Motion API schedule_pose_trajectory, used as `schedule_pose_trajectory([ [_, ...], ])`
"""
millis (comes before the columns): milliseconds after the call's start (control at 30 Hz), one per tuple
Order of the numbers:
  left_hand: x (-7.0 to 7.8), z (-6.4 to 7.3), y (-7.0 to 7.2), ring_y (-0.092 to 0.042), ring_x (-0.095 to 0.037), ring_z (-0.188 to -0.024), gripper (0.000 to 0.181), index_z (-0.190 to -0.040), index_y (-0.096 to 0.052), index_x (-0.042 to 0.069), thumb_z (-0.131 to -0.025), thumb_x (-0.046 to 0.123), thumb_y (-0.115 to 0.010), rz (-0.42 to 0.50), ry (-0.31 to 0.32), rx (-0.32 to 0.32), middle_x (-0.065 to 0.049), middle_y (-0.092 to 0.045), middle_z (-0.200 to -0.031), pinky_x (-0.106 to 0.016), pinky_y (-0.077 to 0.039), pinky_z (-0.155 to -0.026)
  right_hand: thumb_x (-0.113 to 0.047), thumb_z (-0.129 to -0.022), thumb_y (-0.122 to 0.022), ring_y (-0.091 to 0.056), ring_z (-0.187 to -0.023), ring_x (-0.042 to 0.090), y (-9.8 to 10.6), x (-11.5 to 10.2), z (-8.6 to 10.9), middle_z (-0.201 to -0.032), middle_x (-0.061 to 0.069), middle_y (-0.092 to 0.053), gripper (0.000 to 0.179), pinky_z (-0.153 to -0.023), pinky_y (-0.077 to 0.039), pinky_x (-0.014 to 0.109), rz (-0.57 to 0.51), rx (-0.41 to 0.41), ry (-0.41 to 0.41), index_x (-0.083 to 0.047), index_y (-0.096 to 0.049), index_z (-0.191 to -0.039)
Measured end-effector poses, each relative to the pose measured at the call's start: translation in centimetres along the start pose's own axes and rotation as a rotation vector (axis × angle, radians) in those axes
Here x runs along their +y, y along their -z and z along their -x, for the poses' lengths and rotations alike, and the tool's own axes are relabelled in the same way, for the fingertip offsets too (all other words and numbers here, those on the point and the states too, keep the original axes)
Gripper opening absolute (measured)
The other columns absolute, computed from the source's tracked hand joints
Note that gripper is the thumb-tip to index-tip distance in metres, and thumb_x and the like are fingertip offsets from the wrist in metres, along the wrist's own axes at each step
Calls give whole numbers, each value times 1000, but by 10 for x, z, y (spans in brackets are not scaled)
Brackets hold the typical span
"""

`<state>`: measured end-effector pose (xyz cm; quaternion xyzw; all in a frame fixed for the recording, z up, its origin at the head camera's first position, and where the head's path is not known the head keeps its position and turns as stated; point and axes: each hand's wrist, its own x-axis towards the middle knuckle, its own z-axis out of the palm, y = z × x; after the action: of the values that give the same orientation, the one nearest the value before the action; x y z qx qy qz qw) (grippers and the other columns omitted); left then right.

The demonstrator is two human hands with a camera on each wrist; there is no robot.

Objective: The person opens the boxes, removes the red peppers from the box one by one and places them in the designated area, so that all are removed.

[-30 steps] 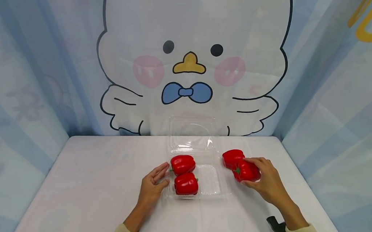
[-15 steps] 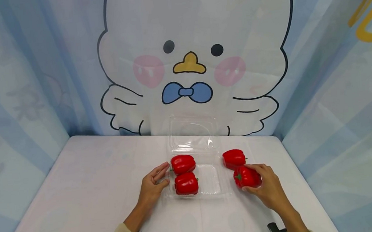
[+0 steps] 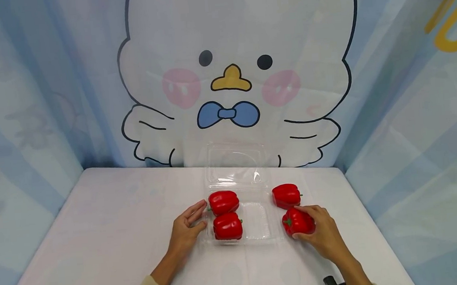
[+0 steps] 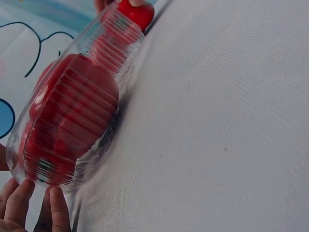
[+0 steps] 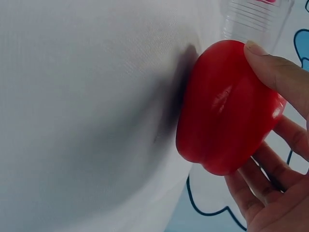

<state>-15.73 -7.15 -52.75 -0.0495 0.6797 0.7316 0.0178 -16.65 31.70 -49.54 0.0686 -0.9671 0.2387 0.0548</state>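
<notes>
My right hand point(image 3: 323, 231) grips a red bell pepper point(image 3: 298, 222) between thumb and fingers, its green stem facing left. In the right wrist view the thumb lies over one side of that pepper point(image 5: 227, 111) and the fingers are on the other. Two more red bell peppers, a rear one point(image 3: 223, 202) and a front one point(image 3: 228, 226), lie in the left half of a clear plastic clamshell box point(image 3: 256, 221). My left hand point(image 3: 184, 228) touches the box's left side with nearly straight fingers. The left wrist view shows its fingertips point(image 4: 59, 198) against the ribbed wall.
Behind the held pepper, to the right of the box, lies another red bell pepper point(image 3: 286, 195). The box's clear lid point(image 3: 236, 162) stands raised at the back. A white-covered table point(image 3: 129, 213) ends at a printed curtain point(image 3: 227, 26) behind, with curtains at both sides.
My right hand has brought its pepper slightly toward me and to the left, so it now sits apart from the pepper behind it. The left hand keeps its place on the box.
</notes>
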Motion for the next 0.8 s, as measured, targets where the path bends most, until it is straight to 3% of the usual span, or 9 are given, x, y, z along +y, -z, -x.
schedule_pose_trajectory([
  [467,0,1,1,-55,-29,-147,59,-153,-57,16,-97,-2,-67,-4,-1,-1,-3,-60,-156,-25,-52,-112,-20,-72,-99,-54,-133,41,5,-12,2,-143,19,-60,85,-100,-59,62,-2,-14,-40,-17,-62,-148],
  [800,-1,1,1,-55,-29,-148,59,-153,-57,15,-97,-3,-67,0,-7,-2,-3,-60,-156,-24,-51,-112,-20,-71,-99,-55,-132,40,7,-18,7,-143,18,-60,84,-98,-60,62,14,22,-15,-19,-63,-147],
])
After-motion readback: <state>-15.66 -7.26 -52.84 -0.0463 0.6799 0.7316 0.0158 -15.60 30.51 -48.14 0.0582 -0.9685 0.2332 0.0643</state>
